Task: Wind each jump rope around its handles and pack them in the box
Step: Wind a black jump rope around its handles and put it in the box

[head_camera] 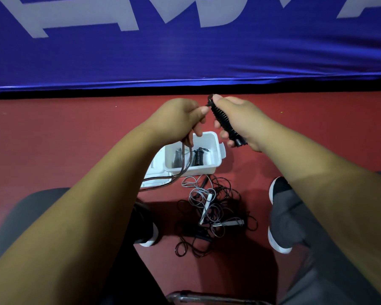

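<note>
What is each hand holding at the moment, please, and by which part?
The right hand grips the black ribbed jump rope handle around its middle; the left hand pinches the rope's cord close to the handle's top end.

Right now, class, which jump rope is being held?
The one with the black handle in the right hand; the rest lie in the white box or tangled on the floor.

We are gripping a black ribbed jump-rope handle [223, 123] in our right hand [242, 119]. Our left hand [176, 119] is pinching a dark brown cord [188, 159], which is hanging past the white plastic box [218, 148] on the red floor [75, 139], near a tangled pile of grey and black ropes [211, 208].
</note>
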Available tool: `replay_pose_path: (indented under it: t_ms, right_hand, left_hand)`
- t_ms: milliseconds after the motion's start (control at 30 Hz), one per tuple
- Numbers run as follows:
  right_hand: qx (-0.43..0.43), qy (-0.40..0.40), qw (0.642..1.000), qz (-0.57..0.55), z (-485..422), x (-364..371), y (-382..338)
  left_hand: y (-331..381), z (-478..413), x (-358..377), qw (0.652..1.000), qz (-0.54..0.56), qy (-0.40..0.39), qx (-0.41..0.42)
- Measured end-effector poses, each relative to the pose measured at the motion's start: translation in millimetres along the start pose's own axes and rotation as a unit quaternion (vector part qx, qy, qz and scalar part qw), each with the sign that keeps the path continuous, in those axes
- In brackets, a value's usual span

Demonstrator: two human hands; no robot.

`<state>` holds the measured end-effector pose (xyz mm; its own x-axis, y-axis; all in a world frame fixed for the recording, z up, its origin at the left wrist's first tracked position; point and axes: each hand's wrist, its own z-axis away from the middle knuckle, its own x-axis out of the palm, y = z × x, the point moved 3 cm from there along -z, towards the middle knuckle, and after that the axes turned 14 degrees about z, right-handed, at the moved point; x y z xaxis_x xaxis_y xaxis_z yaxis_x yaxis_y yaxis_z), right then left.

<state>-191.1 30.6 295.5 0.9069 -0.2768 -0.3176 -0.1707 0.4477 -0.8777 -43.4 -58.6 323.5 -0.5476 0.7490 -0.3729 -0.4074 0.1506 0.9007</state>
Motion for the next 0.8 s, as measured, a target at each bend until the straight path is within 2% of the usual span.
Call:
replay_pose_path:
  t_ms: [67,167,233,300,467,600,667,800]
  right_hand:
    - [-0.012,0.016,1.000,0.018,-0.2,-2.0,-2.5]
    - [-0.027,0.032,0.999,0.032,0.2,-3.9,-6.2]
    - [-0.028,0.041,0.998,0.031,-0.1,-7.1,-8.8]
    - [-0.021,0.049,0.998,0.024,-0.4,-11.6,-10.3]
    - [-0.006,0.034,0.999,0.013,0.9,-21.4,-12.2]
    - [0.029,-0.086,0.994,-0.055,7.6,-15.9,-12.6]
    - [0.043,-0.143,0.987,-0.055,12.6,-10.6,-11.4]
    - [0.042,-0.209,0.976,-0.048,21.3,-6.4,-11.7]
  left_hand:
    - [-1.1,-2.4,-0.6,0.995,0.099,0.021,0.011]
    - [-5.0,-5.9,-1.4,0.965,0.260,0.032,0.005]
    - [-5.1,-7.4,-2.1,0.954,0.299,0.018,0.002]
    - [-2.0,-5.9,-5.7,0.964,0.264,-0.002,0.008]
    - [-0.8,0.6,-16.1,0.995,0.084,-0.042,0.029]
    - [-6.6,-2.3,-16.2,0.998,0.058,-0.007,0.024]
    - [-10.9,-4.8,-15.3,1.000,0.021,-0.001,0.017]
    - [-14.3,-8.5,-11.0,0.999,-0.029,0.004,0.016]
